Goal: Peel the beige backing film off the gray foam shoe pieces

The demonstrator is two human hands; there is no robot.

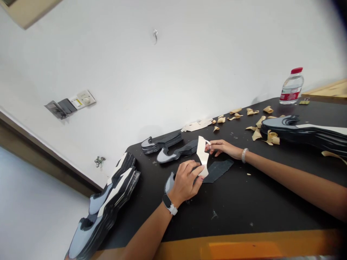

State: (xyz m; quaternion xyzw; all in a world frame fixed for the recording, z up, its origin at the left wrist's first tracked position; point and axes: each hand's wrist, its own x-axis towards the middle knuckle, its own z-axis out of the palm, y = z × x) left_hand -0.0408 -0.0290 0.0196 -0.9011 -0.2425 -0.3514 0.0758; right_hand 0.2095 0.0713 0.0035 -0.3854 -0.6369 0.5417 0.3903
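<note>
A white shaped strip (202, 150), its face partly shiny, is held up at a tilt between my two hands. My left hand (187, 178) pinches its lower end between thumb and fingers. At the upper end, the bent fingers of my right hand (221, 148) close on its edge, where a narrow tab stands out. Beneath the strip a dark shoe upper piece (220, 170) with a grey toe part lies flat on the table; my left hand covers its middle. Just behind are two stacks of similar shoe upper pieces (177, 151).
More stacked uppers with white strips on top stand at the left (115, 202) and right (311, 133). White strips (197, 125) lie by the wall. Curled beige paper scraps (272, 137) are scattered at the back right, near a red-capped water bottle (292, 86) and a binder clip (304, 102).
</note>
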